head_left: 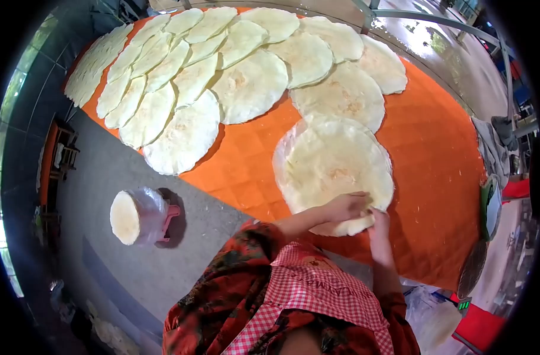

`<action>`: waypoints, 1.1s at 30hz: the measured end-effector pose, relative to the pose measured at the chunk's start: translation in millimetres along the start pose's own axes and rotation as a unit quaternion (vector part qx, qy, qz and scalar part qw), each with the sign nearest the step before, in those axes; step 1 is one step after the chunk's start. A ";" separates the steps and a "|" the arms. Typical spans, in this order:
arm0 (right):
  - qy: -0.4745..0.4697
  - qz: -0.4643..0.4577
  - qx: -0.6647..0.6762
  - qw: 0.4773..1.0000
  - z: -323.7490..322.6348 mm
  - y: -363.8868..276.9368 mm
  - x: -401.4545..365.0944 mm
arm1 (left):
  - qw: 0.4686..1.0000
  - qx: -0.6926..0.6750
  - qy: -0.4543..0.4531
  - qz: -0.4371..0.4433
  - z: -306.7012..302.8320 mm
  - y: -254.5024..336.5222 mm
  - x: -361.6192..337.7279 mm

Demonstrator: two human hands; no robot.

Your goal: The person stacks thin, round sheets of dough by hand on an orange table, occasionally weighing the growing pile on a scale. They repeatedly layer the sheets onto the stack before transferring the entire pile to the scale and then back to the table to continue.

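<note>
In the head view, a large, pale, round flatbread (338, 168) lies at the near edge of the orange cloth, on top of a stack with clear plastic (283, 151) showing along its left side. My left hand (347, 207) reaches across the bread's near part, its fingers bent together at the near right edge. Beside it, my right hand (378, 220) pinches the same edge between thumb and fingers. The near rim is slightly raised and curled under my hands. My fingertips are partly hidden.
Many overlapping flatbreads (249, 83) cover the far and left parts of the orange cloth (435, 177). A plastic-wrapped stack of flatbreads (128, 218) sits on a pink stool (171, 222) at floor level to the left. Metal rails (435, 18) run behind the table.
</note>
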State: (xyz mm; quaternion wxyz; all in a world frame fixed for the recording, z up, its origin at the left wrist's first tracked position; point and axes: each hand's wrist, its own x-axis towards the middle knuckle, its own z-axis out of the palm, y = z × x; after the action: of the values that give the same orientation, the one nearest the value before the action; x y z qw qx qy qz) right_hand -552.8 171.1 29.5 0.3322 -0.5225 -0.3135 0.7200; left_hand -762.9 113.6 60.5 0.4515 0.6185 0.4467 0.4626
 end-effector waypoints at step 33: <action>-0.189 0.226 0.034 0.955 526.2 129.2 -12.9 | 0.833 0.473 0.132 -0.255 -388.8 2.8 -267.7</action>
State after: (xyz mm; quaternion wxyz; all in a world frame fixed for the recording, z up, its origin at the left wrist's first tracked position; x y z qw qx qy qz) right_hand -1074.7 30.6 68.8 0.1130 -0.4220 -0.2199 0.8722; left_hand -1188.1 -90.2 81.9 0.1427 0.5541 0.8081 0.1403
